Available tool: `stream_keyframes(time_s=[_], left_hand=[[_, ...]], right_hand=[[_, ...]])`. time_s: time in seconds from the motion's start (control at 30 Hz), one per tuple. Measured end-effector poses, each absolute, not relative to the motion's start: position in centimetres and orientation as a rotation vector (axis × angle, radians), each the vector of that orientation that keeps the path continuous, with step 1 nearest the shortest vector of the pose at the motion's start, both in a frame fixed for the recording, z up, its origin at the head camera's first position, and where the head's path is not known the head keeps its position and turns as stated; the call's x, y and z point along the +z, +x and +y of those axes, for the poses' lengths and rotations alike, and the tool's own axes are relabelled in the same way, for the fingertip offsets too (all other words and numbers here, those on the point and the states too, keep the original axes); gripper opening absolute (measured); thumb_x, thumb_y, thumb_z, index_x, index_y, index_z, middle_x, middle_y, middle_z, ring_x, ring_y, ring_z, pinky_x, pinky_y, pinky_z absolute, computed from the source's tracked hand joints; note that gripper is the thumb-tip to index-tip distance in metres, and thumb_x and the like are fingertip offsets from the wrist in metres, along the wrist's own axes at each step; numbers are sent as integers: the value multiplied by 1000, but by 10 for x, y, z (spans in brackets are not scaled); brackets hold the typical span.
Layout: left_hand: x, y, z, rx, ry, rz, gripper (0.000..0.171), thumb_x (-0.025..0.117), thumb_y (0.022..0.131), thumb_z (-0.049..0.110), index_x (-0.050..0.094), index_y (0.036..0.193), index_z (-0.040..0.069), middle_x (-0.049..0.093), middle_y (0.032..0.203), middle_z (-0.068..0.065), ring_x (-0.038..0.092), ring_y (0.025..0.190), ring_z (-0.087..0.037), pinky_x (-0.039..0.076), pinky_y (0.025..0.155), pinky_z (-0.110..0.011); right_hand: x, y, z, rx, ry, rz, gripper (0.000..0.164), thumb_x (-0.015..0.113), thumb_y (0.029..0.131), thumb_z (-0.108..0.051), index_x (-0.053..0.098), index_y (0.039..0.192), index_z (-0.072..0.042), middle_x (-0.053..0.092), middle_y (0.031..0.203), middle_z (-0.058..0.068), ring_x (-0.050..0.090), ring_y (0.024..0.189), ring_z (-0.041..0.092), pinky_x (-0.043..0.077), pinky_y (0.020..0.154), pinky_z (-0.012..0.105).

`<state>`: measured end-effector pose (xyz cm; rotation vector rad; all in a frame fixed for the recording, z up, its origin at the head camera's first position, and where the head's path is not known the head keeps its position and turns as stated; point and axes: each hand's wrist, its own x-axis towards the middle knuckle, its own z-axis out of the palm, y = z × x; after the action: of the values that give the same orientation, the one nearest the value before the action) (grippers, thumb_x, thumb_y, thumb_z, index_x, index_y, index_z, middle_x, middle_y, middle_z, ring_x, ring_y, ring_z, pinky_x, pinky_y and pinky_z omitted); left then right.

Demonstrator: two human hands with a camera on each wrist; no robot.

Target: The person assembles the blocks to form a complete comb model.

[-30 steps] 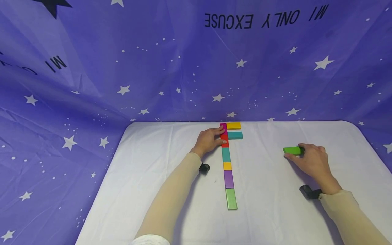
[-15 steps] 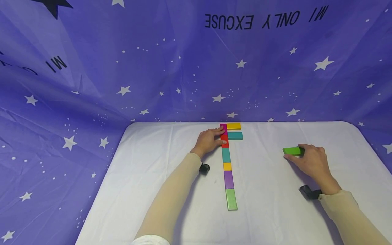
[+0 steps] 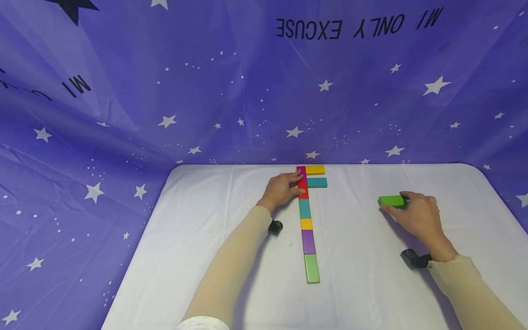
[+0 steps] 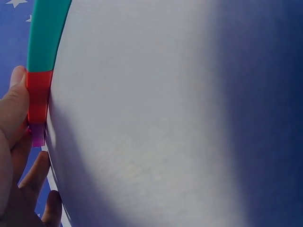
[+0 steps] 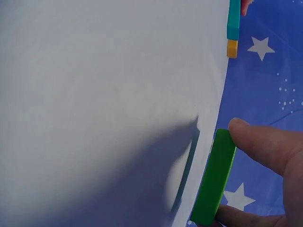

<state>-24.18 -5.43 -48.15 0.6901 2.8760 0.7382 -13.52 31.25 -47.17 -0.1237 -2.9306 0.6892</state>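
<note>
In the head view my left hand (image 3: pixel 281 189) lies beside the far end of a column of flat coloured blocks. Its thumb touches the red block (image 3: pixel 303 194), and a finger rests on the magenta block (image 3: pixel 301 169). The other fingers spread loosely in the left wrist view. My right hand (image 3: pixel 421 216) pinches a green block (image 3: pixel 392 201) between thumb and fingers. The right wrist view shows this block held above the cloth, apart from its shadow. A yellow block (image 3: pixel 315 170) and a teal block (image 3: pixel 317 182) extend right from the column's far end.
The column runs toward me through a teal block (image 3: pixel 305 209), a small yellow block (image 3: pixel 306 224), a purple block (image 3: pixel 308 241) and a light green block (image 3: pixel 312 268). They lie on a white-covered table (image 3: pixel 354 275). A blue star-patterned cloth (image 3: pixel 247 91) hangs behind.
My right hand has shifted slightly left and away from me with the green block. The left hand and the blocks in the column have kept their places.
</note>
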Motion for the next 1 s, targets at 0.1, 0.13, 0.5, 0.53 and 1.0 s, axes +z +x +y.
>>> stream_keyframes(time_s=[0.1,0.13,0.5,0.53,1.0], left_hand=[[-481,-241,-54,730,686,2879,57,72,92,40,55,145,24,46,153,11,43,142,-15,34,117,-37],[-481,-241,-54,728,685,2878,57,72,93,40,55,145,24,45,153,11,43,142,-15,34,117,-37],[-480,-240,-54,713,672,2875,57,71,93,40,54,145,24,45,154,11,42,142,-15,32,118,-39],[-480,-240,-54,711,671,2876,58,71,93,41,54,146,24,45,154,11,42,142,-15,32,118,-38],[-480,-241,-54,727,664,2868,58,71,93,40,54,145,24,45,153,12,42,142,-16,32,118,-39]], right_hand=[[-470,-135,309,689,-110,-2913,75,78,84,-43,57,122,19,60,114,42,49,100,57,39,77,59],[-470,-135,308,690,-103,-2907,75,78,84,-42,58,122,19,61,113,42,50,99,58,39,78,60],[-466,-136,290,700,-4,-2844,72,82,81,-37,60,118,20,64,106,40,58,99,56,36,90,58],[-465,-136,289,704,5,-2840,71,82,81,-37,60,118,20,64,106,40,58,98,57,36,90,58],[-461,-139,259,785,40,-2805,70,83,80,-38,63,118,16,64,111,38,54,103,55,37,90,59]])
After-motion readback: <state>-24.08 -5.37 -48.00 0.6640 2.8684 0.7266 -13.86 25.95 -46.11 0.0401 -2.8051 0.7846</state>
